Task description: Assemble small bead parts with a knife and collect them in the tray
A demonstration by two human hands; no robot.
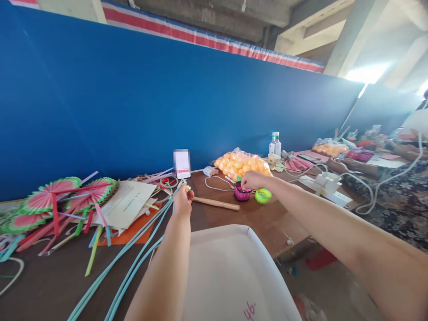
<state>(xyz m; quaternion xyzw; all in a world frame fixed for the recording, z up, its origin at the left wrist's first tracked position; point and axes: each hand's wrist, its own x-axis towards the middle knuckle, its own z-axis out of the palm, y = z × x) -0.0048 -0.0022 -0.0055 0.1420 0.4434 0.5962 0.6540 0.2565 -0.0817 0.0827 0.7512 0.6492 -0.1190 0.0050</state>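
Note:
My left hand [183, 200] is closed round something small and pale that I cannot make out, beside the end of a wooden stick [217, 204] lying on the table. Light blue strips [133, 249] run from near this hand toward the lower left. Further right, my right hand [250, 180] reaches with bent fingers into the top of a small purple container [242, 192]; its fingertips are partly hidden. A yellow-green round container [263, 195] sits just right of the purple one. Behind them rests a clear bag of orange balls [239, 163].
Red-green paper fans [53, 196] and papers [129, 200] cover the left side of the brown table [261, 223]. Bottles [275, 145], cables and a power strip [329, 189] are at the right, near another person's arms. A white surface [237, 276] is in front of me.

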